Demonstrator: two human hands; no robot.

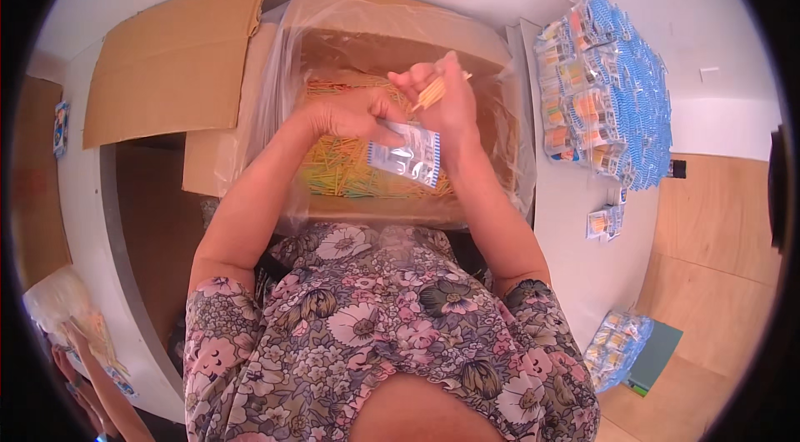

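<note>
Over an open cardboard box [392, 210], my left hand [354, 113] pinches a small clear plastic packet [407, 155] with blue striped edges. The packet hangs tilted, close below my right hand [457, 104]. My right hand is closed round a small bundle of thin pale yellow sticks [432, 94], its palm turned partly up. Loose thin sticks [342, 167] in yellow, red, orange and green lie in the box beneath my hands. Whether the packet has anything in it, I cannot tell.
Clear plastic sheeting [287, 67] lines the box. A cardboard flap [175, 67] lies to its left. Many filled packets [604, 96] are piled at right, with a few [607, 221] nearer and a bagged stack [618, 342] lower right. Another person's arm [104, 388] shows lower left.
</note>
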